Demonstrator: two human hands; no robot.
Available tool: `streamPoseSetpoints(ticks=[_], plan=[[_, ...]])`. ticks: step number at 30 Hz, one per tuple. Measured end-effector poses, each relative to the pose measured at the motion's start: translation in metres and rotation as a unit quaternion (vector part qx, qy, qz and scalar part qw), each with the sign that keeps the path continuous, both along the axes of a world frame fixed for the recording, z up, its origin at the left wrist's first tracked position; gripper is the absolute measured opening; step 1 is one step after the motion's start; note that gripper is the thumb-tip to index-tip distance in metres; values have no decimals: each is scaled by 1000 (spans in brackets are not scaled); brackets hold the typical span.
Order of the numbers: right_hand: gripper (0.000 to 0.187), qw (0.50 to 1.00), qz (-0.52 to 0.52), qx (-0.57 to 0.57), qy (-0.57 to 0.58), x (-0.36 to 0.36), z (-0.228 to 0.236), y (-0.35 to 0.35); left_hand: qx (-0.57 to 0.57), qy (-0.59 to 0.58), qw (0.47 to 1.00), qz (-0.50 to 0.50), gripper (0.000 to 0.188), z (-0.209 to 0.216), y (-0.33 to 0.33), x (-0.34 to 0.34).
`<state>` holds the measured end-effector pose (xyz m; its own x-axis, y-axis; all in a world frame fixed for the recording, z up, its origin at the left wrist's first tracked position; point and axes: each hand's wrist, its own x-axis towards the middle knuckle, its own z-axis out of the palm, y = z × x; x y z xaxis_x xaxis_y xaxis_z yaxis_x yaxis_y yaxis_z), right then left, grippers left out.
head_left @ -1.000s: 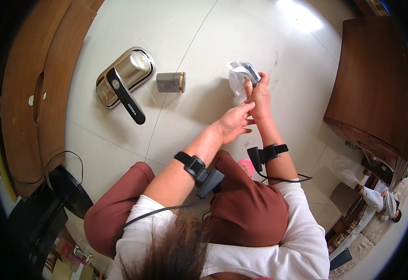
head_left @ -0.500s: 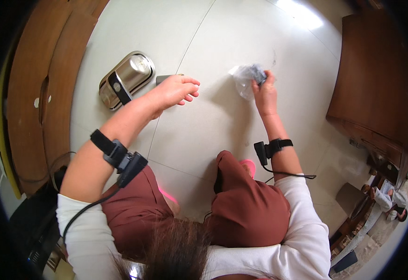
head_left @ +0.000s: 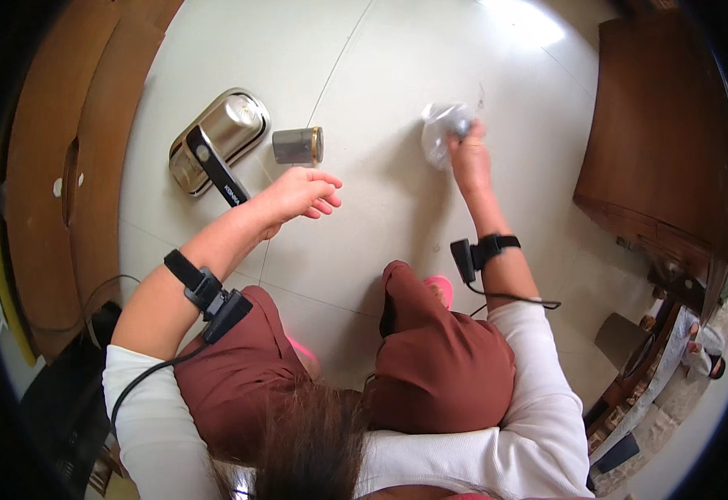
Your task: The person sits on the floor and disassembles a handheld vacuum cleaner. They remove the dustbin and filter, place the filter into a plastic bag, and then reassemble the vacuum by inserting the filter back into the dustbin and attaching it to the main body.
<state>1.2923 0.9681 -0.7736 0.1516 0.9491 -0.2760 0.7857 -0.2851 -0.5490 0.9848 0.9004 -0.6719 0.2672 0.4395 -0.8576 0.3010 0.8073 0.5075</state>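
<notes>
My right hand (head_left: 471,167) is closed on a crumpled clear plastic bag (head_left: 439,137), held just over the pale floor. A dark grey lump shows through the bag beside my fingertips, too blurred to name. My left hand (head_left: 301,200) holds nothing; its fingers are loosely stretched out and apart. Just beyond it a grey cylindrical canister (head_left: 293,147) with a gold-coloured rim lies on its side. To the left is an oblong shiny metal vessel (head_left: 243,121) with rounded ends, and a long black handle (head_left: 216,167) runs across it toward my left wrist.
Wooden drawers (head_left: 43,192) stand along the left side, and a brown wooden cabinet (head_left: 660,125) stands on the right. My knees (head_left: 439,358) in maroon trousers are close below my hands. Black straps with cables are on both forearms.
My left hand has drawn back toward me, bringing the grey canister into full view. My right hand has shifted the plastic bag slightly and is now blurred by motion.
</notes>
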Motion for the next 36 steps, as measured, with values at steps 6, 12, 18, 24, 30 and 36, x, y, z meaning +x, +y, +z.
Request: streamPoseSetpoints(ticks=[6, 12, 18, 24, 30, 36], plan=[[53, 998, -3, -29, -47, 17, -21, 3, 26, 9, 1000, -10, 36, 7, 14, 11], [54, 996, 7, -72, -56, 11, -24, -4, 15, -10, 1000, 3, 35, -5, 0, 4], [76, 984, 83, 87, -131, -10, -11, -29, 15, -2, 1000, 11, 37, 1, 4, 7], [76, 990, 57, 12, -132, -8, 1, -24, 5, 1, 1000, 5, 37, 1, 2, 7], [61, 975, 72, 207, -28, -4, -33, -32, 12, -11, 1000, 4, 37, 2, 4, 14], [71, 972, 131, 192, -18, -8, -33, -39, 4, 4, 1000, -4, 36, -1, -2, 11]])
